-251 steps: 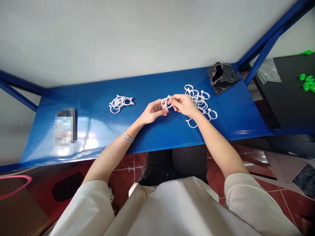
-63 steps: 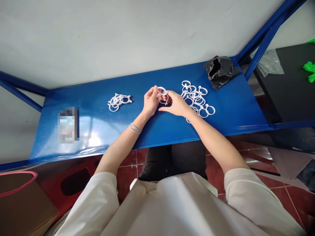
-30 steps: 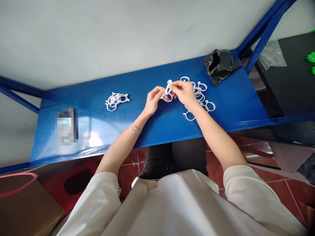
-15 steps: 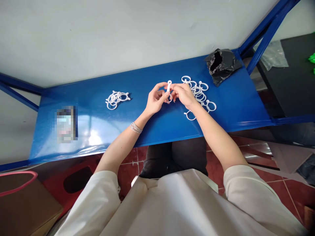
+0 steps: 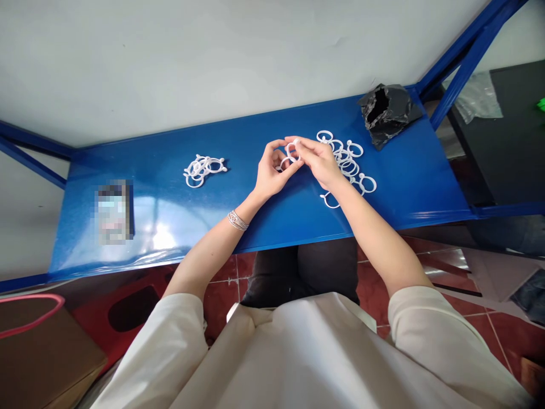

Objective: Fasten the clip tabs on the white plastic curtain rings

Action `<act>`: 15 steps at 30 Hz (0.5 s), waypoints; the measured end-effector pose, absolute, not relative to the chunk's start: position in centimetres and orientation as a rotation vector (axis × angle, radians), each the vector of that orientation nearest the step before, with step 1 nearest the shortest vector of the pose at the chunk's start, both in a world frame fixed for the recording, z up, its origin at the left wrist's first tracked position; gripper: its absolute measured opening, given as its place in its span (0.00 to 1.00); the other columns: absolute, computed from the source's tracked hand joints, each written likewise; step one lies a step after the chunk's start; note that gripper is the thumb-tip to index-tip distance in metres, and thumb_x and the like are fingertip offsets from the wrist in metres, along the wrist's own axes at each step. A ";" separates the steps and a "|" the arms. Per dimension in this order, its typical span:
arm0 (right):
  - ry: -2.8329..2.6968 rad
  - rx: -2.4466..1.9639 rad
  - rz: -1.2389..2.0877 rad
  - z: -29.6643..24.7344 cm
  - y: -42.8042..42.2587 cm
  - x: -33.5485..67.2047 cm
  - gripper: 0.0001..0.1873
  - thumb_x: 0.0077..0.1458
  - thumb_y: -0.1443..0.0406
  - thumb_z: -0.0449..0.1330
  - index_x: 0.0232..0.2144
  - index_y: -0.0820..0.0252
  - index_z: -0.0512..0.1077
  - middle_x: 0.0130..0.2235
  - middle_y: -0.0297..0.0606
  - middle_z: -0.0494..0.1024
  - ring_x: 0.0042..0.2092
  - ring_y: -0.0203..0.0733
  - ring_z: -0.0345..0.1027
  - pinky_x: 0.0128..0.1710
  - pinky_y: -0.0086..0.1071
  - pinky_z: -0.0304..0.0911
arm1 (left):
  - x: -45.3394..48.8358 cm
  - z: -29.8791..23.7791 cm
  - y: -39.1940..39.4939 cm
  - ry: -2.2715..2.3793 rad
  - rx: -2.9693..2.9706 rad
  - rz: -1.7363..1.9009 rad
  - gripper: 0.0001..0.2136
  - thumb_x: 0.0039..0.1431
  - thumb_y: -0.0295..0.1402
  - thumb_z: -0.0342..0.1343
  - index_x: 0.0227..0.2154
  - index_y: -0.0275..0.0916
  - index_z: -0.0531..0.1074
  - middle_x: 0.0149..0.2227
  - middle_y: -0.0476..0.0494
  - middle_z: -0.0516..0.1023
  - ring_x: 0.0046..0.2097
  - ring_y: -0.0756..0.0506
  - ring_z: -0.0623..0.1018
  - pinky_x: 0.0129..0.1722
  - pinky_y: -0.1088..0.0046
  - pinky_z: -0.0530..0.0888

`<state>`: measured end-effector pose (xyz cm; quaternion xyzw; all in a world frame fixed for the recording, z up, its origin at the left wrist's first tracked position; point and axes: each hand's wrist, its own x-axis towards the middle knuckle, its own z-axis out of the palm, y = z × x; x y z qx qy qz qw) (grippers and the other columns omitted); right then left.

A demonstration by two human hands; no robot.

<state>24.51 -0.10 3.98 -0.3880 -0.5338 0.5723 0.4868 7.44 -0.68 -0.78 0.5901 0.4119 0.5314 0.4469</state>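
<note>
Above the middle of the blue table, my two hands meet around white plastic rings [image 5: 291, 152]. My left hand [image 5: 271, 172] curls its fingers and thumb about them, one ring showing inside its grip. With thumb and fingertips, my right hand [image 5: 318, 161] pinches the upper ring near its small round knob. Whether the rings are joined is hidden by my fingers. Just right of my right hand lies a loose spread of white rings with knobs [image 5: 349, 167]. A smaller cluster of similar white rings [image 5: 205, 168] rests on the table to the left.
The blue table [image 5: 162, 153] runs along a pale wall. A torn black plastic bag [image 5: 389, 113] sits at its back right corner, beside a blue metal brace [image 5: 457, 71]. A blurred-out flat object [image 5: 114, 211] lies at the left. A red chair [image 5: 157, 284] stands below.
The white piece held upright between my hands has turned, so its ring now faces up. My right fingers have shifted onto its knob end. Both piles lie as before.
</note>
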 end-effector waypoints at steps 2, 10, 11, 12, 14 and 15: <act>-1.279 -0.950 1.399 4.2 0.0 24.6 0.33 0.58 0.31 0.71 0.46 0.50 0.83 0.44 0.40 0.85 0.50 0.49 0.80 0.44 0.40 0.80 | 7.4 -0.9 -0.5 1.017 1.468 1.305 0.31 0.58 0.57 0.77 0.56 0.48 0.74 0.31 0.53 0.72 0.33 0.48 0.80 0.37 0.68 0.78; -1.127 -1.006 1.429 4.1 1.2 24.8 0.36 0.62 0.27 0.63 0.37 0.51 0.73 0.32 0.34 0.75 0.34 0.44 0.77 0.35 0.38 0.75 | 7.8 -0.8 -0.7 0.981 1.568 1.280 0.28 0.61 0.58 0.74 0.51 0.42 0.77 0.44 0.44 0.83 0.35 0.50 0.81 0.36 0.71 0.78; -1.101 -1.014 1.428 4.2 1.4 24.9 0.37 0.61 0.26 0.63 0.35 0.51 0.72 0.30 0.33 0.74 0.31 0.42 0.75 0.31 0.36 0.72 | 7.6 -0.2 -0.6 0.988 1.611 1.280 0.28 0.61 0.58 0.74 0.51 0.42 0.78 0.48 0.42 0.84 0.37 0.49 0.82 0.38 0.70 0.79; -1.076 -1.028 1.420 4.3 1.5 25.0 0.37 0.61 0.26 0.63 0.34 0.51 0.70 0.28 0.31 0.72 0.28 0.40 0.73 0.28 0.35 0.68 | 7.2 0.5 -0.6 1.003 1.665 1.284 0.27 0.61 0.57 0.75 0.50 0.42 0.78 0.51 0.39 0.83 0.39 0.48 0.83 0.41 0.68 0.80; -1.055 -1.057 1.416 4.4 1.8 25.2 0.37 0.59 0.27 0.66 0.31 0.51 0.68 0.25 0.29 0.69 0.24 0.38 0.69 0.23 0.33 0.63 | 5.5 2.6 -0.8 1.074 1.785 1.296 0.25 0.60 0.55 0.76 0.49 0.42 0.80 0.55 0.37 0.81 0.46 0.43 0.83 0.49 0.63 0.81; -1.047 -1.063 1.422 4.5 1.8 25.3 0.37 0.59 0.28 0.67 0.30 0.51 0.67 0.24 0.29 0.69 0.22 0.38 0.68 0.22 0.33 0.62 | 4.2 3.8 -1.2 1.140 1.830 1.301 0.23 0.61 0.54 0.76 0.48 0.43 0.81 0.54 0.38 0.81 0.50 0.41 0.83 0.52 0.61 0.81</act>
